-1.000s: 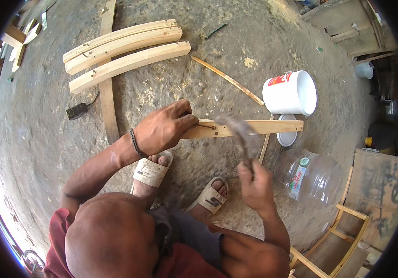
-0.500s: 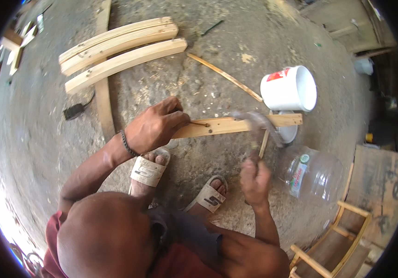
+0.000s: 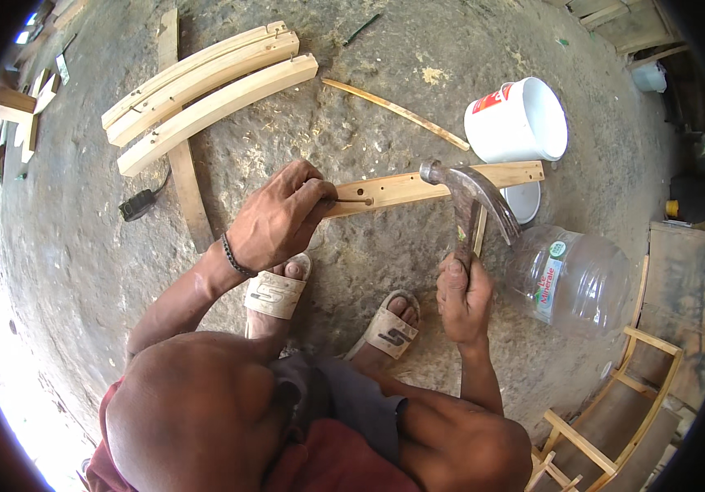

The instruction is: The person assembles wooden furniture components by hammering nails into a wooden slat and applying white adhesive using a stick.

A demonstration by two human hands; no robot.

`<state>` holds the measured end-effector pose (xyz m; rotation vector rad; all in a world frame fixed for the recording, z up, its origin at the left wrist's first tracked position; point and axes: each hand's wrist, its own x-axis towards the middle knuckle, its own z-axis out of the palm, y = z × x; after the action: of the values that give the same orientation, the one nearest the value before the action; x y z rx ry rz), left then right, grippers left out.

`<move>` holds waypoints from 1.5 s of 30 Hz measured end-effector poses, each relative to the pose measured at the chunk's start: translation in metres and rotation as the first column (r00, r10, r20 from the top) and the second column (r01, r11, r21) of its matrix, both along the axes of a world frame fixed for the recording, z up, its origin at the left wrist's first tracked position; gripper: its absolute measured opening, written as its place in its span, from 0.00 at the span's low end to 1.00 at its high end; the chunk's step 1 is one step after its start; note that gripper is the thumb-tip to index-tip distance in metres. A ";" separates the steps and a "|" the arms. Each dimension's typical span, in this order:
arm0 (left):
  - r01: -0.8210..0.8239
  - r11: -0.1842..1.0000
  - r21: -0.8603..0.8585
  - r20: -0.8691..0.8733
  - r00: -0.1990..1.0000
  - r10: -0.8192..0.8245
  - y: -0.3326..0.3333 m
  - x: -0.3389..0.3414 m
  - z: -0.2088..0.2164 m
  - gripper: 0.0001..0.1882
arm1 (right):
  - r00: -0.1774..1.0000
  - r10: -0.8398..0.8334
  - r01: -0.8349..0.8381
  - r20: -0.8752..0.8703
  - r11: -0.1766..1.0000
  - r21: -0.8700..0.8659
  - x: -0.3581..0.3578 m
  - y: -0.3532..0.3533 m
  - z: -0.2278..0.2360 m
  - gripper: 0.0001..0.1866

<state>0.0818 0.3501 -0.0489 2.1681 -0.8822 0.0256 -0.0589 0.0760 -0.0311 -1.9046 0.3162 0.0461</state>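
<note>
My left hand [image 3: 280,215] is closed at the left end of a light wooden strip [image 3: 406,189]. Its thumb and forefinger pinch a long nail [image 3: 355,201], whose head points right, over the strip; the nail's other end is hidden by the fingers. Dark holes dot the strip's face. My right hand [image 3: 465,297] grips the handle of a claw hammer [image 3: 469,190]. The hammer's metal head overlaps the strip's right half, with the striking face to the left and the claw to the right; whether they touch, I cannot tell.
Several pale curved wooden bars [image 3: 221,115] with nails in them lie across a flat board [image 3: 191,201]. A thin stick [image 3: 397,108] points toward a tipped white bucket [image 3: 496,131]. To the right are a clear plastic jug [image 3: 586,283] and a wooden frame [image 3: 582,443]. My sandalled feet [image 3: 276,295] flank the strip's near side.
The hammer was blurred by motion and now shows sharply, still over the strip. My left hand keeps its pinch on the nail. The whole view has shifted slightly.
</note>
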 end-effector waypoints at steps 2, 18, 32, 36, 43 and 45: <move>0.003 1.000 -0.004 -0.003 1.000 -0.003 0.001 0.001 0.000 0.08 | 1.000 0.003 -0.003 -0.001 1.000 0.010 0.000 -0.001 0.000 0.14; -0.016 1.000 0.022 0.405 0.914 0.005 -0.010 0.007 -0.035 0.13 | 0.994 -0.109 0.107 0.015 0.988 0.108 0.010 -0.011 -0.013 0.12; 0.051 0.997 0.059 0.246 0.967 -0.064 -0.017 0.041 -0.020 0.10 | 0.989 -0.149 0.150 -0.025 0.983 0.108 0.006 -0.020 -0.010 0.14; 0.109 0.986 0.122 0.115 0.986 -0.123 -0.010 0.034 -0.008 0.09 | 0.997 -0.073 0.074 0.016 0.997 -0.021 0.004 -0.019 -0.012 0.15; 0.172 0.983 -0.063 0.001 0.985 -0.172 -0.004 0.041 -0.009 0.09 | 0.999 -0.051 0.052 0.014 0.998 -0.025 0.003 -0.015 -0.009 0.15; 0.194 0.979 -0.064 -0.006 0.981 -0.195 -0.003 0.045 -0.008 0.08 | 0.998 -0.064 0.064 -0.014 0.997 -0.031 0.001 -0.016 -0.006 0.14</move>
<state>0.1272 0.3475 -0.0566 2.0130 -1.0688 -0.0559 -0.0579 0.0599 -0.0373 -1.9234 0.3897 0.0128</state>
